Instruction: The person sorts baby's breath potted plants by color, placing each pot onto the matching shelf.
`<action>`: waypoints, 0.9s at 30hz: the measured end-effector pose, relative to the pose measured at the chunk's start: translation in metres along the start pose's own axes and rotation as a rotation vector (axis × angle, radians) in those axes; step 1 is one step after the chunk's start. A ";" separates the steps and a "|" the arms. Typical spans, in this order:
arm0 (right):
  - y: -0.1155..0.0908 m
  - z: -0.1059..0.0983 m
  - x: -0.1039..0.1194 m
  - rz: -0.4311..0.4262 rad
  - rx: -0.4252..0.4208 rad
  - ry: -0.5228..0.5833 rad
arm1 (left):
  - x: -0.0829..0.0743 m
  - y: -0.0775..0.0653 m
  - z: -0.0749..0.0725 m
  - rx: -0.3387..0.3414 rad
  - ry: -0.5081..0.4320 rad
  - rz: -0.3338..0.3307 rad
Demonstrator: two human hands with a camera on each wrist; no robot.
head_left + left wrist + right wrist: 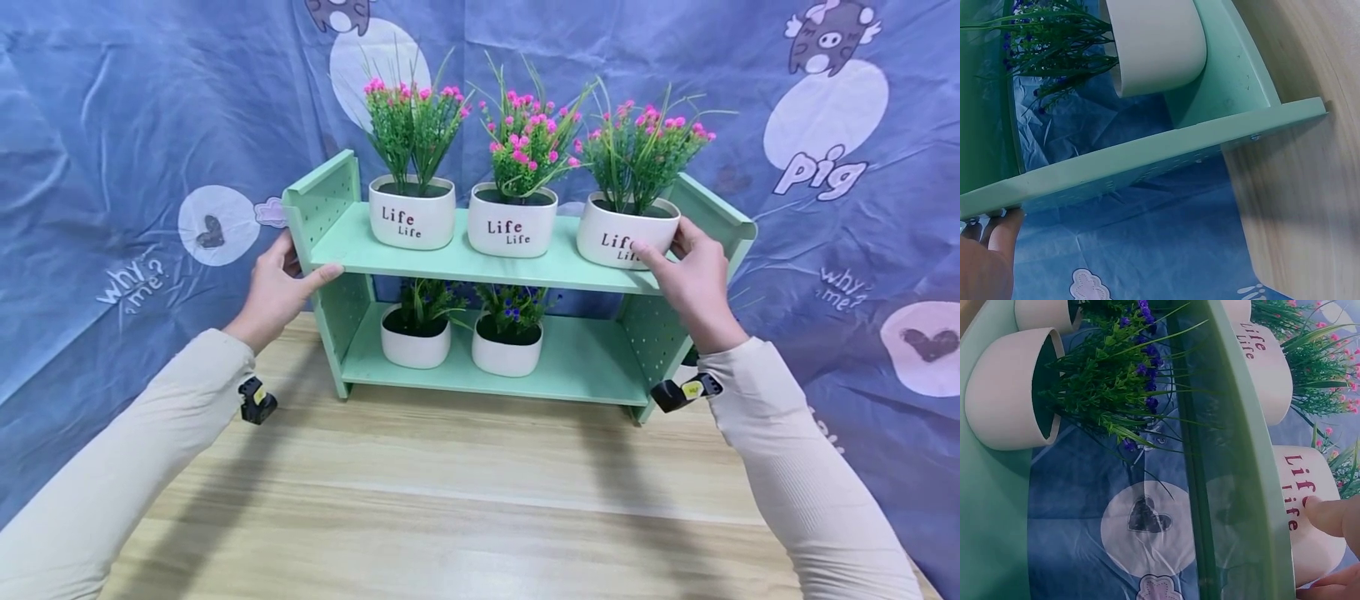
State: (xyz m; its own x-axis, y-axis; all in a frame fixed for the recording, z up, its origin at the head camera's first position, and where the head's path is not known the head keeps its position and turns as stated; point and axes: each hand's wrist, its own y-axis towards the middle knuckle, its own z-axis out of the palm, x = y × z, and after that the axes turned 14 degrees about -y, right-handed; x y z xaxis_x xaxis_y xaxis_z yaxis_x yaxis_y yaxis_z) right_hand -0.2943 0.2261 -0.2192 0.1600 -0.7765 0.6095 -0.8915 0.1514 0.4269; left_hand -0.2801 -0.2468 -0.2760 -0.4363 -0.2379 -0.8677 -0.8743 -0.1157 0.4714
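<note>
A mint-green two-tier shelf (585, 367) stands on the table. My left hand (279, 287) grips its left side panel, thumb across the front edge by the upper board and fingers on the outer face; in the left wrist view, fingers (1005, 234) touch that face. My right hand (693, 279) holds the rightmost white flower pot (600, 237), thumb on its "Life" lettering, other fingers at its right side, partly hidden. Pink flowers grow from this pot, from the middle pot (512, 227) and from the left pot (412, 218), all on the upper board.
Two white pots with blue-purple flowers, the left one (415, 337) and the right one (507, 346), sit on the lower board. A wood-grain table (450, 500) extends in front. Behind hangs a blue printed cloth (135, 100). A dark object behind the right panel is mostly hidden.
</note>
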 end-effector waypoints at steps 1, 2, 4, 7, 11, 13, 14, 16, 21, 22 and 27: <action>-0.001 -0.001 0.000 0.002 0.006 0.000 | 0.000 0.000 0.000 0.001 -0.002 0.000; -0.001 -0.001 0.000 0.001 0.010 0.001 | 0.000 0.000 0.000 0.003 -0.003 0.000; -0.003 -0.003 0.001 0.004 0.020 -0.003 | 0.000 0.000 0.001 0.003 -0.006 -0.001; -0.005 -0.007 0.004 -0.009 0.034 -0.006 | 0.002 0.001 0.000 0.002 -0.007 -0.002; -0.009 -0.018 0.010 -0.001 0.084 0.023 | 0.001 0.001 -0.001 0.001 -0.011 -0.009; -0.012 -0.025 0.013 0.008 0.109 0.052 | 0.000 0.000 -0.001 0.000 -0.015 -0.010; -0.013 -0.029 0.015 0.013 0.119 0.063 | 0.000 -0.001 0.000 0.000 -0.014 -0.012; -0.016 -0.037 0.017 0.016 0.127 0.094 | -0.001 -0.001 0.000 -0.001 -0.009 -0.013; -0.025 -0.059 0.018 0.010 0.134 0.202 | 0.000 -0.002 0.000 -0.007 0.004 -0.008; -0.026 -0.064 0.017 0.012 0.131 0.249 | 0.000 -0.001 0.000 -0.008 0.007 -0.006; -0.034 -0.085 0.006 0.039 0.065 0.482 | 0.001 -0.001 0.000 -0.014 0.012 -0.003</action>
State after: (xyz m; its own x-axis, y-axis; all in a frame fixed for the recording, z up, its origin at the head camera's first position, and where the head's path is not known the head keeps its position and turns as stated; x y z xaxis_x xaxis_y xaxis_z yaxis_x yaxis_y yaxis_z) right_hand -0.2274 0.2680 -0.1731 0.2901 -0.3973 0.8706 -0.9230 0.1241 0.3642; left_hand -0.2796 -0.2466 -0.2770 -0.4309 -0.2488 -0.8674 -0.8727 -0.1298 0.4707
